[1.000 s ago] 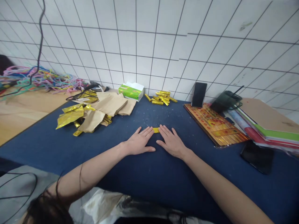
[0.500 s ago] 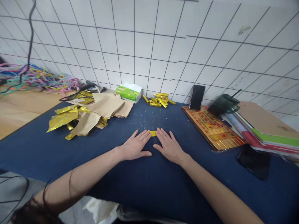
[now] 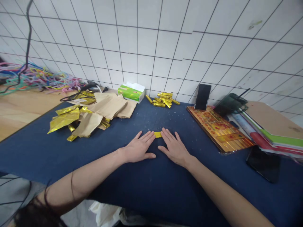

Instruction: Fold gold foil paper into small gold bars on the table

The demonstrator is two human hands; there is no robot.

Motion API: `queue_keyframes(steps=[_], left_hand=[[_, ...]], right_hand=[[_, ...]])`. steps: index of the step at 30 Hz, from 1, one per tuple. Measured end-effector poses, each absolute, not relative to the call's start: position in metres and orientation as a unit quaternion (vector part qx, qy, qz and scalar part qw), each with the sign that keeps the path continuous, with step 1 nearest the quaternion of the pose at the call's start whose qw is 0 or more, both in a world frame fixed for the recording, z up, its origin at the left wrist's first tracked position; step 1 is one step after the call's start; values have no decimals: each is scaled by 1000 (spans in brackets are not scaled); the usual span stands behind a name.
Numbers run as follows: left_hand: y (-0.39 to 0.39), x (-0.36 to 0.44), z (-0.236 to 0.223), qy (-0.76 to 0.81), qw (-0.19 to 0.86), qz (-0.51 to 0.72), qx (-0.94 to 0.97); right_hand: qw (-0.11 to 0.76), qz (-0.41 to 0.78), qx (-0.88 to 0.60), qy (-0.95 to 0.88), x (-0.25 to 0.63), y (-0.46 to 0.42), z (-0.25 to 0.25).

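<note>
A small strip of gold foil paper (image 3: 157,135) lies on the dark blue tabletop, its middle showing between my fingertips. My left hand (image 3: 139,146) rests flat over its left end, fingers stretched out and thumb apart. Over the right end lies my right hand (image 3: 174,147), also flat with the fingers extended. The fingers hide both ends of the strip. Beyond my hands, near the wall, sits a small pile of rolled gold foil tubes (image 3: 165,100).
Left are brown paper sheets (image 3: 110,105) with crumpled gold foil (image 3: 63,121). A green tissue pack (image 3: 131,92) stands by the wall. Right are a phone (image 3: 203,96), an orange-gold packet (image 3: 220,130), a dark cup (image 3: 230,104), stacked folders (image 3: 276,126) and a black tablet-like device (image 3: 264,164).
The view has shifted slightly. A little more of the gold strip shows between my fingertips, and my hands remain flat on its ends.
</note>
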State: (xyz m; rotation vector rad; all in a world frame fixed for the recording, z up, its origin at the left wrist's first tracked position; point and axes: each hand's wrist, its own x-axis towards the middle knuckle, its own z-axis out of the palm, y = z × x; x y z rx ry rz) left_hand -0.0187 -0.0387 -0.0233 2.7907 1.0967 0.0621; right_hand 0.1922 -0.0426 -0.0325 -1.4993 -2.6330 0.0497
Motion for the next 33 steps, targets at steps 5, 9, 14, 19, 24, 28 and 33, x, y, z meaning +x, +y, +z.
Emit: queue_keyframes(steps=[5,9,14,19,24,28,33], left_hand=[[-39,-18,-23,364,69,19,928],[-39,-17,-23,366,69,18,928],[-40,-18,-20,371,67,4,926],[-40,-15,-11,372,50,-10,927],[-35,5,-10,351,2,-5,936],[-31,9,-17,343,14,-31,939],[-32,1,-21,347,17,-39,937]], right_hand=[[71,9,-454,-888,176,-48,-28],[58,22,-422,-904,176,-48,-29],[49,-4,-453,-890,199,-42,-32],[77,-18,-454,-887,202,-42,-35],[87,-6,-458,-885,198,-44,-35],[85,4,-460,-884,200,-43,-33],[96,-5,-469,-878,199,-44,-30]])
